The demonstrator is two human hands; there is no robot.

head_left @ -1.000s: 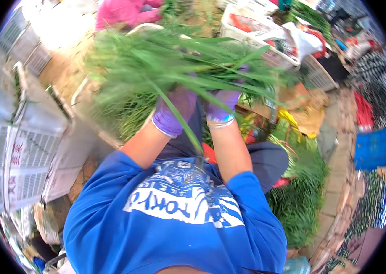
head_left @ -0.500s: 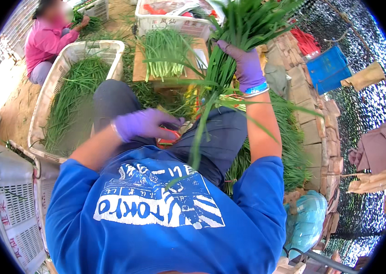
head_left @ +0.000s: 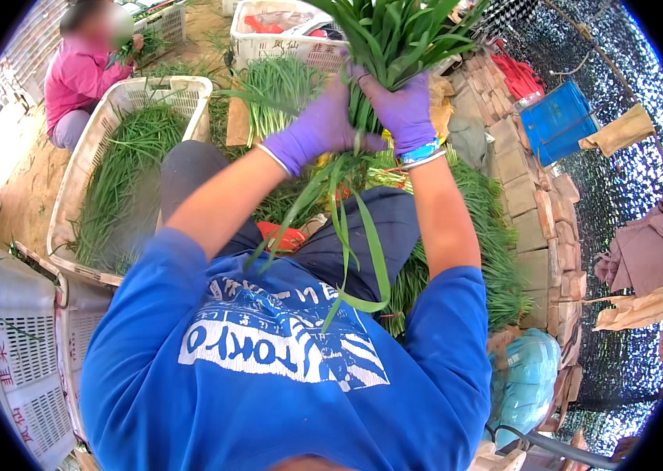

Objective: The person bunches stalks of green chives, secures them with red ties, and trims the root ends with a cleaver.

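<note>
A bunch of long, flat green leaves, probably garlic chives (head_left: 402, 43), is held upright in front of me. My right hand (head_left: 404, 114), in a purple glove, is closed round its middle. Against the left side of the same bunch is my left hand (head_left: 317, 129), also gloved, its fingers crossing the lower leaves. Several loose leaf ends (head_left: 375, 255) dangle below the hands over my lap. A pale-stemmed pile of chives (head_left: 273, 90) lies on a low wooden board just beyond my left hand.
More chives (head_left: 477, 251) lie in a heap at my right, beside stacked bricks (head_left: 531, 204). A white crate (head_left: 61, 212) of greens stands at left, near a person in pink (head_left: 80, 82). Another crate (head_left: 249, 47) stands ahead. A red object (head_left: 280, 235) sits between my legs.
My left hand has risen from my lap to the bunch and now grips it. The bunch, in my right hand, has come slightly lower and to the left.
</note>
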